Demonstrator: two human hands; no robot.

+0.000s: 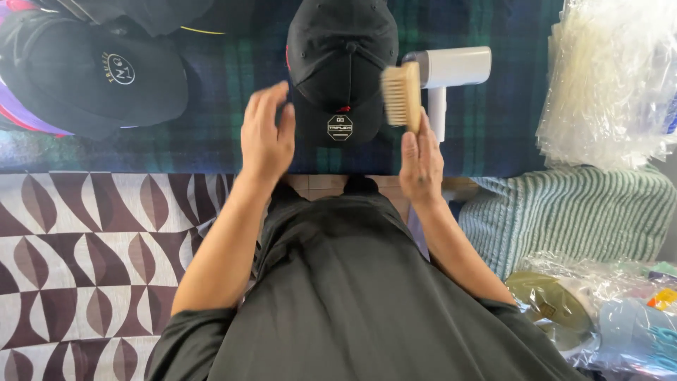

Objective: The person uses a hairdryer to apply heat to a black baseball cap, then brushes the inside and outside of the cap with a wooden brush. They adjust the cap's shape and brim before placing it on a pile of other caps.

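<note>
Cap [343,60], black, lies on plaid surface [211,134], brim toward person. R hand [421,164] grips wooden brush [402,94], fingers wrapped round its lower end, bristles beside cap's right edge. L hand [266,134] hovers w/ fingers loosely spread, just left of brim. White hairdryer-type tool [448,70] lies behind brush. Second cap [99,74] sits far left.

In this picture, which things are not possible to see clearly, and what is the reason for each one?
Head view only:
- Left hand: motion-blurred, so whether it touches the black cap is unclear.
- White handheld appliance: its front end is hidden behind the wooden brush held by the right hand.
- Second black cap: cut off by the left and top edges.
- Items in plastic bags: wrapping obscures them.
</note>
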